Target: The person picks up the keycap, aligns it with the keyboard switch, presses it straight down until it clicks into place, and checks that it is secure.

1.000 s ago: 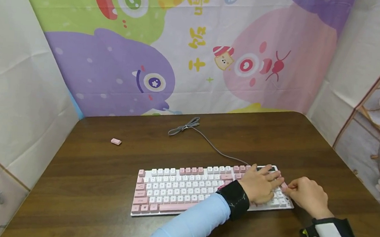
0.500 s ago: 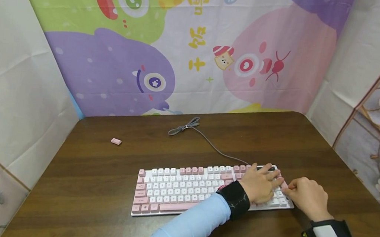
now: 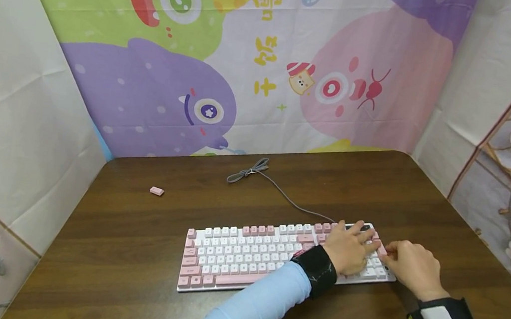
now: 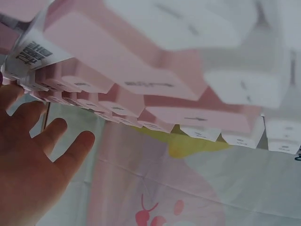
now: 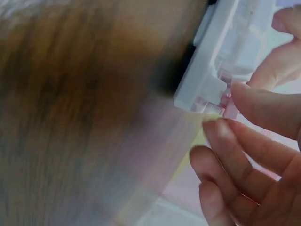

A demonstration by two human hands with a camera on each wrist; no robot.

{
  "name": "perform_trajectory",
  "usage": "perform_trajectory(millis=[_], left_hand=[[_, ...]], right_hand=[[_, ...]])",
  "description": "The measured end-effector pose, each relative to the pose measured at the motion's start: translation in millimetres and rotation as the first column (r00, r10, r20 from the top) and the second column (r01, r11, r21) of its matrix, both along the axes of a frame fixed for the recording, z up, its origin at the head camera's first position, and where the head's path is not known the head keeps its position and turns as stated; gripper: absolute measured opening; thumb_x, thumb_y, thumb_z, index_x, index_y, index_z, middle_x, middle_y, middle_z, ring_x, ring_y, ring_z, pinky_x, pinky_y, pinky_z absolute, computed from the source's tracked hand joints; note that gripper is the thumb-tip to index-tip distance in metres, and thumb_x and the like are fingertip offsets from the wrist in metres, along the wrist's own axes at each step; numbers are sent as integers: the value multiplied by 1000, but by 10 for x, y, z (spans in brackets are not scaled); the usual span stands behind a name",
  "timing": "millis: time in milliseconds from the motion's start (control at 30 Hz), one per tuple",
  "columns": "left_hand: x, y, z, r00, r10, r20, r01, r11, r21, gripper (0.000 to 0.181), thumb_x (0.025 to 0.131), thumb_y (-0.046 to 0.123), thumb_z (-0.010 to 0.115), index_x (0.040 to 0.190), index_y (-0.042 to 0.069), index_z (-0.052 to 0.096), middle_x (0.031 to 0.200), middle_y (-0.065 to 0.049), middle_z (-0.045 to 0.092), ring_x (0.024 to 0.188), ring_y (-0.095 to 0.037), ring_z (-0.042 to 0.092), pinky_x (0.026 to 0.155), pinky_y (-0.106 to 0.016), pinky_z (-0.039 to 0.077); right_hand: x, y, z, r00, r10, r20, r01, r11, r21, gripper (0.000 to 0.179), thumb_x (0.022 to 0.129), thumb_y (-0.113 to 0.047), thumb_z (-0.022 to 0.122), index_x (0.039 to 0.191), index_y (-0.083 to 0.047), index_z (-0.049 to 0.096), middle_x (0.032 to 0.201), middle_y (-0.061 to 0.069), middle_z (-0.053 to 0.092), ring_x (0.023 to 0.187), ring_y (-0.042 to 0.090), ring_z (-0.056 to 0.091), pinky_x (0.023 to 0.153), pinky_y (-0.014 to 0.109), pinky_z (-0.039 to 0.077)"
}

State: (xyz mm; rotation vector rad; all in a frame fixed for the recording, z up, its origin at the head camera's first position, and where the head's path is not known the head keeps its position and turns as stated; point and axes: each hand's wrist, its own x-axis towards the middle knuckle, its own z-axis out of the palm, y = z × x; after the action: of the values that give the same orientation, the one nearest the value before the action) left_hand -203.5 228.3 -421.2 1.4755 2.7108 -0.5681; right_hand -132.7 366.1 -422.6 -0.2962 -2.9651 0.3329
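A pink and white keyboard [image 3: 246,280] lies on the table in the head view. Over its right-hand keys rests my left hand [image 3: 348,251], palm down with the fingers spread. Beside the keyboard's right edge, my right hand [image 3: 413,268] has thumb and index finger at a pink keycap [image 5: 230,109]. The right wrist view shows them pinching that keycap from either side, the other fingers [image 5: 211,172] bent loosely below. Rows of pink and white keys [image 4: 127,99] fill the upper left wrist view, near the fingers of the left hand.
A loose pink keycap [image 3: 156,191] lies at the table's back left. The keyboard's grey cable [image 3: 290,200] runs back to a tied bundle [image 3: 249,170]. Behind the wooden table [image 3: 95,247] hangs a cartoon-printed cloth [image 3: 258,124], with pale cloths at both sides.
My right wrist has turned and lowered slightly, while its fingertips stay at the keyboard's right edge. The left hand and the keyboard hold almost the same place.
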Motion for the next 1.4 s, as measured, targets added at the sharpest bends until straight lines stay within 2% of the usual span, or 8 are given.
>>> perform_trajectory(millis=[100, 167, 267, 367, 500, 800, 1133, 1400], left_hand=[[11, 1, 1, 1000, -4, -10, 4, 1000, -1, 49, 95, 50, 30, 142, 50, 17, 154, 23, 12, 145, -6, 12, 112, -34, 24], [16, 1, -2, 1000, -1, -23, 1, 1000, 1, 49, 95, 49, 30, 142, 50, 17, 154, 23, 13, 144, -6, 12, 112, -34, 24], [38, 11, -5, 999, 3, -53, -2, 1000, 8, 49, 95, 48, 31, 143, 48, 19, 153, 24, 17, 144, -5, 14, 112, -33, 25], [78, 22, -16, 995, -15, -98, 17, 1000, 20, 49, 95, 47, 32, 143, 44, 24, 151, 24, 22, 143, -5, 18, 110, -32, 27], [95, 43, -72, 989, -48, -140, 54, 998, 38, 50, 94, 44, 34, 143, 39, 28, 149, 24, 26, 141, -4, 23, 106, -30, 30], [116, 34, -49, 987, -51, -153, 63, 995, 77, 47, 95, 42, 34, 141, 38, 33, 148, 23, 32, 139, -5, 25, 104, -30, 32], [145, 41, -50, 984, -31, -173, 41, 997, 59, 46, 95, 41, 34, 141, 40, 32, 147, 24, 32, 137, -3, 28, 100, -28, 34], [138, 38, -69, 984, -34, -174, 50, 995, 92, 45, 95, 39, 36, 140, 39, 35, 145, 23, 36, 133, -3, 32, 96, -27, 36]], right_hand=[[28, -61, -46, 995, 54, -90, -40, 988, 147, 20, 78, -18, 68, 83, 1, 71, 72, 18, 65, 64, 37, 60, 46, 44, 43], [41, -108, -66, 985, 101, -138, -64, 965, 253, 14, 77, -12, 66, 78, 2, 70, 68, 17, 62, 64, 37, 59, 48, 45, 44], [31, -163, -78, 972, 169, -165, -101, 929, 356, 6, 70, -3, 66, 71, 3, 66, 63, 14, 60, 62, 33, 56, 50, 44, 45], [15, -194, -84, 964, 204, -174, -122, 913, 390, 3, 65, 2, 66, 67, 3, 64, 62, 14, 60, 60, 32, 56, 51, 44, 46], [3, -224, -103, 962, 206, -177, -114, 898, 425, 5, 68, 4, 62, 64, 2, 64, 61, 16, 61, 60, 33, 56, 52, 44, 47], [-25, -303, -153, 945, 232, -231, -83, 851, 518, 11, 71, 4, 59, 62, 2, 65, 58, 18, 60, 58, 31, 56, 51, 42, 46], [-16, -304, -120, 963, 201, -178, -95, 875, 474, 11, 71, 7, 58, 67, 3, 67, 62, 18, 63, 60, 32, 56, 54, 43, 46], [-35, -295, -125, 965, 192, -176, -86, 873, 480, 12, 72, 5, 57, 67, 4, 67, 61, 19, 61, 58, 32, 55, 53, 43, 45]])
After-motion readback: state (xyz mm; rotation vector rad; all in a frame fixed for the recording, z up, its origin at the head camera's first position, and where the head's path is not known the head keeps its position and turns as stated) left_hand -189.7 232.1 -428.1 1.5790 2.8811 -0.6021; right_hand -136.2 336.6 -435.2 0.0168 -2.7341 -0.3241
